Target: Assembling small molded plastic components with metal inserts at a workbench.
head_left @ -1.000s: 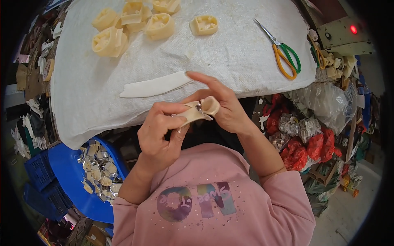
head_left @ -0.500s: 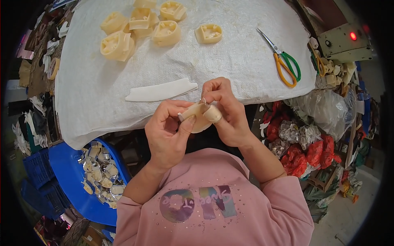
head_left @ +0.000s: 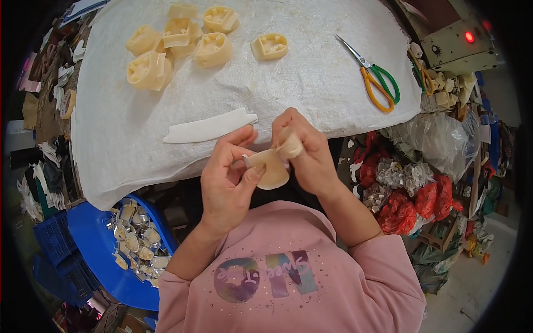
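Above my lap, just off the table's near edge, I hold a thin cream curved piece [head_left: 273,173], its wide rounded end facing down. My left hand [head_left: 223,180] pinches its left side between thumb and fingers. At the piece's upper right edge my right hand [head_left: 308,155] is closed, its thumb in a pale cream wrap [head_left: 290,146]. What the right fingers grip there is hidden behind the thumb. A white curved strip [head_left: 208,126] lies on the table beyond my left hand.
Several cream hollow moulded blocks [head_left: 212,51] sit on the white-covered table [head_left: 300,83]. Scissors [head_left: 367,75] with orange and green handles lie at right. A blue tub [head_left: 91,244] with shiny shell-like pieces stands lower left; red and clear plastic bags [head_left: 400,213] lie lower right.
My right hand has turned, and its wrapped thumb has moved up. The cream piece now shows more of its broad face. The view has shifted slightly.
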### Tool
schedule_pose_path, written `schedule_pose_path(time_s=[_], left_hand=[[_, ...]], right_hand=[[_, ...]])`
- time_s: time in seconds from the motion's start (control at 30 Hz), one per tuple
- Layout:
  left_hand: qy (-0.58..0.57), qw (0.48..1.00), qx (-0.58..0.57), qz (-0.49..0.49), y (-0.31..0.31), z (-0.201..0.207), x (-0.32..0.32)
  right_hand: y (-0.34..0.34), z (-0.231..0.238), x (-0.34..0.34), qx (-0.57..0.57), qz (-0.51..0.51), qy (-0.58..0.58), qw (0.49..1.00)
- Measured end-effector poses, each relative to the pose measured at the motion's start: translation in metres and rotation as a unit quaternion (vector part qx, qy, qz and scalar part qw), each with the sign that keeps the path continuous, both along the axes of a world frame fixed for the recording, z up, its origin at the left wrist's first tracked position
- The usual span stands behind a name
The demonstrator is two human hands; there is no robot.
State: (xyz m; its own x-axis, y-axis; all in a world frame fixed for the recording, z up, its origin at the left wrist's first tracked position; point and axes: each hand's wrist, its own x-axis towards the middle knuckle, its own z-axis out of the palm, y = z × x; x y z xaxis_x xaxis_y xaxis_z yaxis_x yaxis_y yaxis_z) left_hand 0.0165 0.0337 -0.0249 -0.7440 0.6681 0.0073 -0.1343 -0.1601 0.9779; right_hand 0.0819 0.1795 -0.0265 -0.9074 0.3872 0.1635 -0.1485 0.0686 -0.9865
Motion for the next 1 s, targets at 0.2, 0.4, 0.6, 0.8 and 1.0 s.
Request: schedule_pose_path(time_s=[0.2, 0.4, 0.6, 0.8, 1.0], left_hand=[[-0.038, 0.999, -0.014, 0.01, -0.003, 0.004, -0.008], [0.001, 1.0, -0.017, -0.002, 0.001, 0.001, -0.006], [0.134, 0.991, -0.021, 0.016, -0.001, -0.002, -0.005], [0.425, 0.898, -0.048, 0.103, -0.005, 0.001, -0.02], [0.488, 0.87, 0.021, 0.066, -0.013, 0.001, -0.019]], right_hand=[[0.021, 0.001, 0.008, -0.04, -0.034, 0.006, 0.999], [0.011, 0.004, 0.004, 0.18, -0.002, 0.022, 0.983], [0.001, 0.007, 0.003, 0.246, -0.032, 0.031, 0.968], [0.021, 0.006, 0.01, -0.142, 0.052, -0.016, 0.988], [0.021, 0.016, 0.005, -0.101, 0.117, -0.042, 0.987]])
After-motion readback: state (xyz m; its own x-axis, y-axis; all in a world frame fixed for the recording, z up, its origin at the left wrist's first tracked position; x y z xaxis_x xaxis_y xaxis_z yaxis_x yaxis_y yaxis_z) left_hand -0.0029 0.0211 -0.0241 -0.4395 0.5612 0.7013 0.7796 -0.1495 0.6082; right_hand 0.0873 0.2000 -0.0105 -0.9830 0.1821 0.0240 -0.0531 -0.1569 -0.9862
